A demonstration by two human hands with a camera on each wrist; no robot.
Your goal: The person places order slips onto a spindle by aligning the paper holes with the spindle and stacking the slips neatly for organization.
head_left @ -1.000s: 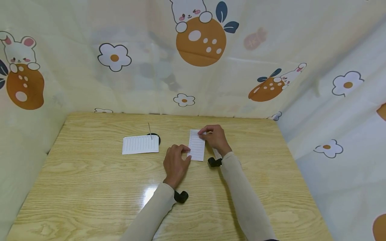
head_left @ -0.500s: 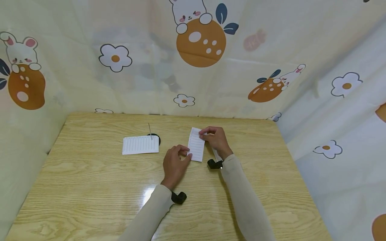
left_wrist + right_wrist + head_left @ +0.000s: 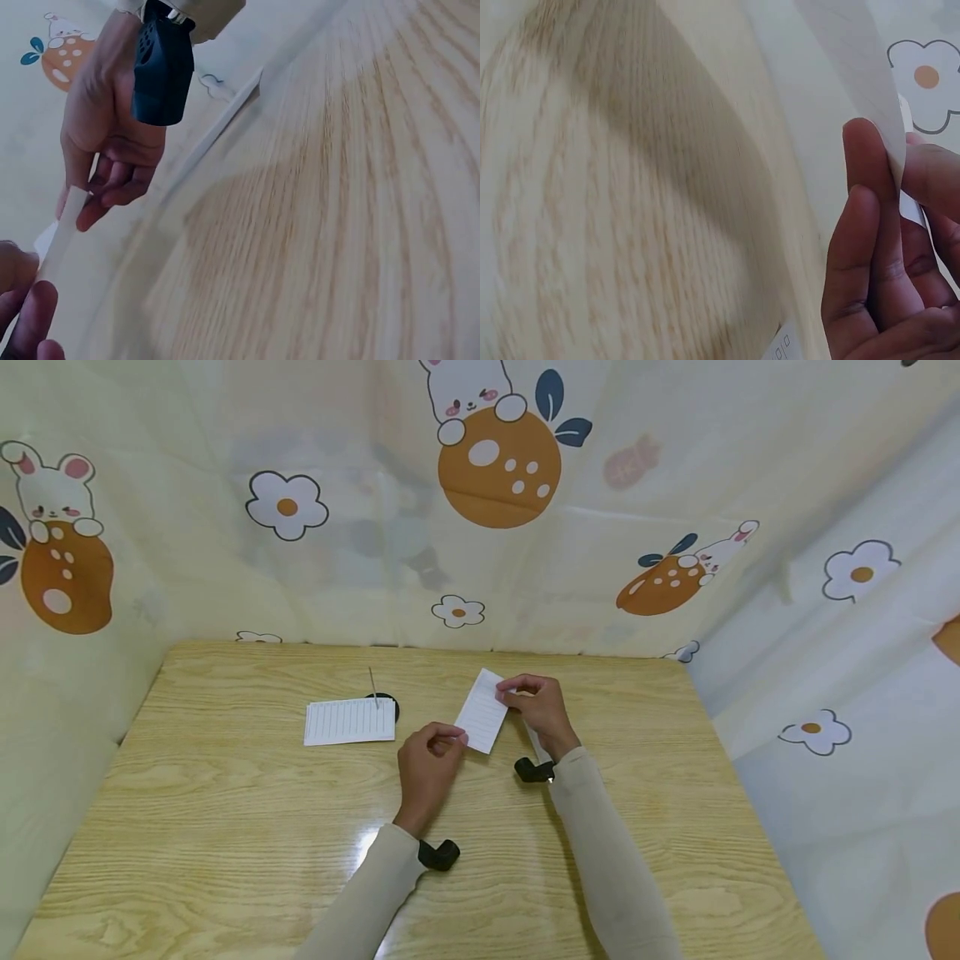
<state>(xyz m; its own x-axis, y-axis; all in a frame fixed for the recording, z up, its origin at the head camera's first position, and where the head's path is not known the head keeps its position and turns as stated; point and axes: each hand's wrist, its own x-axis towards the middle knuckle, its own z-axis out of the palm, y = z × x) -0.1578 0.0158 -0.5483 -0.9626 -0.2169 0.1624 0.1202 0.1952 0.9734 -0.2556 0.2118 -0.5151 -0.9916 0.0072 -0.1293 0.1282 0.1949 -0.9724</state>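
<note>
In the head view a white lined paper slip (image 3: 482, 714) is held tilted between both hands. My left hand (image 3: 429, 768) pinches its lower left corner. My right hand (image 3: 543, 714) pinches its upper right edge. The left wrist view shows the slip (image 3: 66, 225) nearly edge-on, with left fingers (image 3: 37, 319) at its near end and the right hand (image 3: 112, 142) at the far end. Up close in the right wrist view, the slip (image 3: 866, 67) rises from between the right hand's fingers (image 3: 866, 157). Its printed lines are faint there.
Left of the hands, a stack of lined slips (image 3: 349, 722) lies at a thin upright metal spike (image 3: 372, 683) with a black round base (image 3: 394, 705). Another white paper (image 3: 537, 745) lies partly hidden under the right wrist. A patterned curtain (image 3: 345, 568) borders the wooden table (image 3: 247, 827).
The slip has tilted, its top leaning right and its lower end shifting left and up. My left hand has moved slightly left with it, while the right hand has barely moved.
</note>
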